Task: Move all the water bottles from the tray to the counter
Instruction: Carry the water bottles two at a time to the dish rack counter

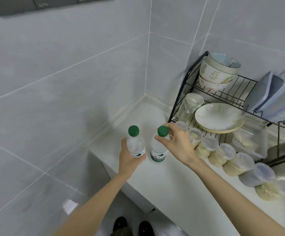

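Head view, white counter [172,193], grey tiled wall [53,82], black dish rack [237,92]

The grip of the left hand [129,159] covers the lower half of the left bottle [135,143], so its base is hidden and I cannot tell whether it stands on the worktop [181,184]. The right hand [177,143] hides part of the neck of the right bottle [158,150]. The print on both labels is too small to read. The dish rack [223,92] runs off the right edge, and the flat things on it there are blurred (the tubs [230,155] in front hold something pale, unclear what). The top edge cuts off a cabinet [36,4], and the bottom edge cuts off a pair of shoes [120,223].
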`<state>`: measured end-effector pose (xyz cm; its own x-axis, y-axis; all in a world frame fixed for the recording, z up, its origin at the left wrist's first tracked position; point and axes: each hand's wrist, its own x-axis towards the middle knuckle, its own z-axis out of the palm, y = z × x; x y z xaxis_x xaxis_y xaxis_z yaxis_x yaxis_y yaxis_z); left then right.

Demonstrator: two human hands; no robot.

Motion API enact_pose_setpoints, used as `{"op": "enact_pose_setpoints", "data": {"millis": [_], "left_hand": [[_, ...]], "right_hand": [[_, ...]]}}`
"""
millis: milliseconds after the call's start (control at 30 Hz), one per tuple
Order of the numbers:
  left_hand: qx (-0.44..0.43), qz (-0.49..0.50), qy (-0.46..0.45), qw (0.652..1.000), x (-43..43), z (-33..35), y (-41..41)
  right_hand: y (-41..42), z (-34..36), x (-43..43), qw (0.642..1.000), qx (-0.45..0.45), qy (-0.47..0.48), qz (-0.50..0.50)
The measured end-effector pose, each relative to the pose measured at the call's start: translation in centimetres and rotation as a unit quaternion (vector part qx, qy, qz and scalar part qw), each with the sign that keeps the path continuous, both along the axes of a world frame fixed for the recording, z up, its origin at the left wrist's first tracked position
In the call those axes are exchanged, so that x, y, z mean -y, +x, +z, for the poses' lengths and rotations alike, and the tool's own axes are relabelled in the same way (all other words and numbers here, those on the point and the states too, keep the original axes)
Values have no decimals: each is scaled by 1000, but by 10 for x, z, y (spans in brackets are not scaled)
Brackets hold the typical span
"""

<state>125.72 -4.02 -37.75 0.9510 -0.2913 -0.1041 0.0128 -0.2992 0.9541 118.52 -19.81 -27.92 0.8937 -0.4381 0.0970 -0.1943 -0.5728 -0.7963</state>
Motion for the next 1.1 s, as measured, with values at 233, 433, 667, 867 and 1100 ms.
{"op": "enact_pose_setpoints", "data": {"millis": [233, 433, 667, 867, 1100], "left_hand": [[-5, -19, -16, 1000, 11, -17, 30], [-12, -61, -32, 998, 12, -26, 39], [-20, -143, -59, 988, -2, 1, 47], [166, -174, 56, 969, -18, 72, 63], [316, -308, 361, 821, -5, 117, 77]], "right_hand": [[19, -14, 10, 999, -23, 32, -24], [26, -9, 22, 997, -66, -16, 20], [26, -1, 22, 976, -78, -187, 79], [33, 22, 25, 931, -179, -277, 158], [38, 35, 33, 878, -208, -373, 214]]}}
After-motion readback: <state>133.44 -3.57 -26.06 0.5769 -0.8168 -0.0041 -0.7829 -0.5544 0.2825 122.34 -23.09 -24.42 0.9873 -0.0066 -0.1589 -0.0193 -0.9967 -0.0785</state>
